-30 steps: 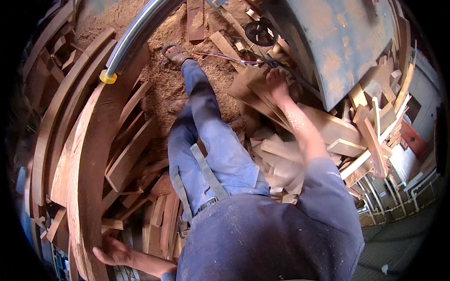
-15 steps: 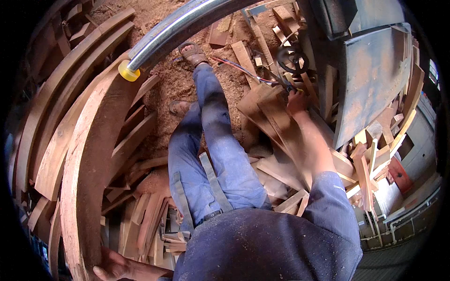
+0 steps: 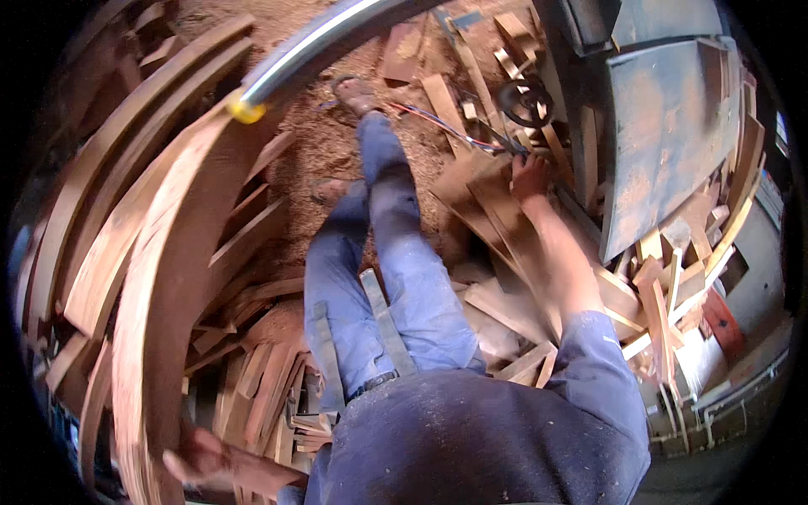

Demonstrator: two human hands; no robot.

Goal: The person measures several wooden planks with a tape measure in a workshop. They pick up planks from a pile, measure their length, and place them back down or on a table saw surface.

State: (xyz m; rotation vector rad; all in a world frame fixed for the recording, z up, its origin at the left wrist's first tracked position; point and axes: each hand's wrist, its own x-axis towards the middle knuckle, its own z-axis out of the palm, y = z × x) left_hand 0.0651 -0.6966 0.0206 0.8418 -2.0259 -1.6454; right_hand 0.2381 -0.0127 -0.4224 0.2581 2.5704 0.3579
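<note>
My left hand (image 3: 202, 457) is at the lower left, blurred, closed on the lower part of a long curved wooden plank (image 3: 172, 278). Its thumb lies over the plank's edge; most of its fingers are hidden or smeared. The plank stands steeply, its top close to the yellow cap (image 3: 247, 110) of a shiny metal pipe (image 3: 320, 44). At the upper right of my legs, my right hand (image 3: 530, 177) reaches to the ends of some wide boards (image 3: 497, 198), beside a dark object (image 3: 510, 145). Whether it grips anything cannot be made out.
Curved planks (image 3: 126, 151) are stacked on the left. A black handwheel (image 3: 525, 103) and a large grey metal panel (image 3: 669, 143) stand at the upper right. Coloured wires (image 3: 446, 126) cross the sawdust floor (image 3: 311, 156). Wood offcuts (image 3: 661, 311) lie heaped on the right.
The whole view has shifted a little. My left hand has moved slightly up along the plank. The dark tool with a yellow mark at my right hand no longer shows clearly.
</note>
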